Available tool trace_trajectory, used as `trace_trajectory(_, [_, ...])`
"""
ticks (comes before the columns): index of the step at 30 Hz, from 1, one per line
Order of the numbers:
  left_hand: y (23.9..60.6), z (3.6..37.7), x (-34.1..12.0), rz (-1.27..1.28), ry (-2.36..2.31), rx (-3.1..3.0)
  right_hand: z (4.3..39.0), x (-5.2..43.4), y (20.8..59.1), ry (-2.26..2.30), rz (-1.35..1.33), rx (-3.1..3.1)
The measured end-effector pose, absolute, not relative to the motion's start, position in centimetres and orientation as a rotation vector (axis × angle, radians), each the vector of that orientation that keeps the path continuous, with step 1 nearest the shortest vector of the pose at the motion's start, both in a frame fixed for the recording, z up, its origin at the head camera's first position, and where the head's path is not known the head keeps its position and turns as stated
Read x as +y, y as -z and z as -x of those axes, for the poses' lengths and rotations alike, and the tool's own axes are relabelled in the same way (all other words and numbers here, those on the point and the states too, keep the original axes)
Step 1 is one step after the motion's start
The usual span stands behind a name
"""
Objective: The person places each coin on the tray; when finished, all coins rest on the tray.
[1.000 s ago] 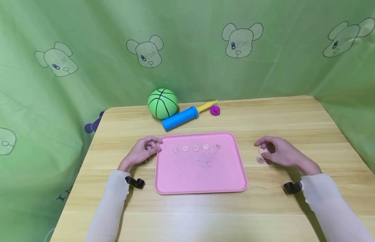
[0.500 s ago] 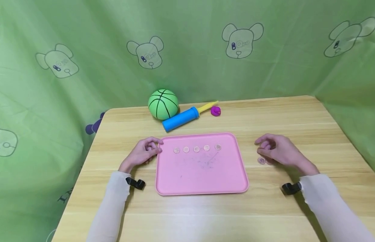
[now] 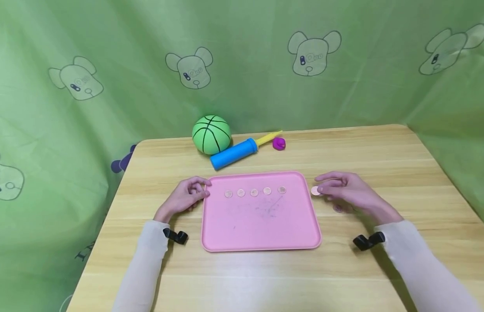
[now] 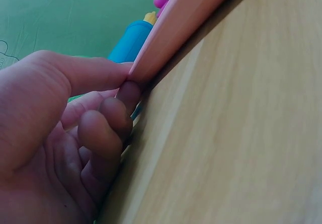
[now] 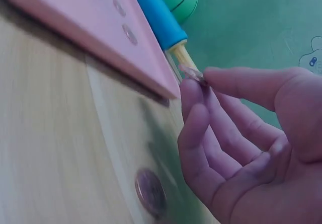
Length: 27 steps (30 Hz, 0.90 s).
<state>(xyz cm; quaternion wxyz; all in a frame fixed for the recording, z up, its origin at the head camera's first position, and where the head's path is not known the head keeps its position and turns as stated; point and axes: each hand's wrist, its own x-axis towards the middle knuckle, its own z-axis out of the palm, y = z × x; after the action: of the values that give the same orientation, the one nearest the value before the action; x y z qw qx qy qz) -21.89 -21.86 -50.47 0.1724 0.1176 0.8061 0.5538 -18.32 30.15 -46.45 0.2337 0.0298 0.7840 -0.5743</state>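
A pink tray (image 3: 261, 234) lies on the table, with several coins (image 3: 254, 192) in a row across its upper part. My left hand (image 3: 183, 196) pinches the tray's left rim; the left wrist view has the thumb on top of the rim (image 4: 166, 30) and a fingertip below it. Just off the tray's right edge, my right hand (image 3: 351, 190) holds a coin (image 3: 315, 190) between thumb and fingertip. The right wrist view shows this coin (image 5: 193, 74) above table height. Under that hand another coin (image 3: 337, 208) lies on the wood, partly in shadow.
Behind the tray sit a green ball (image 3: 211, 134), a blue pump (image 3: 234, 154) with a yellow nozzle, and a small purple duck-like toy (image 3: 279, 144). A green curtain (image 3: 250, 86) hangs along the back and sides of the wooden table (image 3: 265, 277).
My right hand has picked up a coin from the table and moved left with it to the tray's right edge. The left hand stays at the tray's rim.
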Motion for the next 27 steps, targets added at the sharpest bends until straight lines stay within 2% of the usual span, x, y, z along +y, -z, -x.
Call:
trace_trajectory(7, [50.4, 22.0, -21.8, -0.338, -1.562, 2.294, 18.9, 27.3, 46.9, 1.722, -0.01, 2.017])
trace_trajectory(27, [50.5, 22.0, -22.0, -0.333, -1.551, 2.296, 20.4, 19.5, 45.9, 1.676, 0.135, 2.007])
